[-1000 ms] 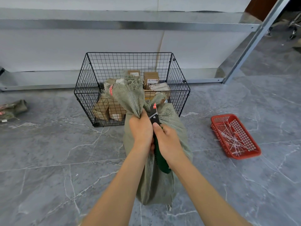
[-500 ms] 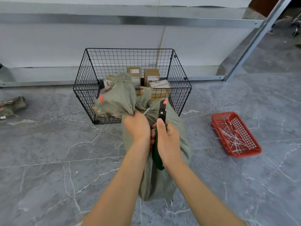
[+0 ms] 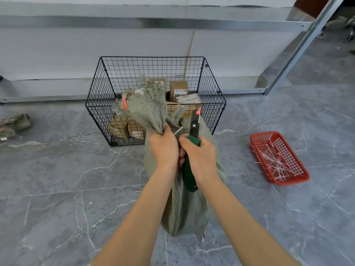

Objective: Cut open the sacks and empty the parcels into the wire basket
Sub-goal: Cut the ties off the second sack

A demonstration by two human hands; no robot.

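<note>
Hands point(image 3: 166, 148) on sack point(image 3: 188, 210) and knife point(image 3: 189, 178)

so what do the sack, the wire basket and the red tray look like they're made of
Sack: coarse woven fibre, maybe plastic or jute, dull grey-green; the weave and frayed top edge show.
Basket: thin metal wire, apparently coated black; an open grid you can see through.
Red tray: probably moulded plastic, slightly glossy, with a perforated lattice floor.
</note>
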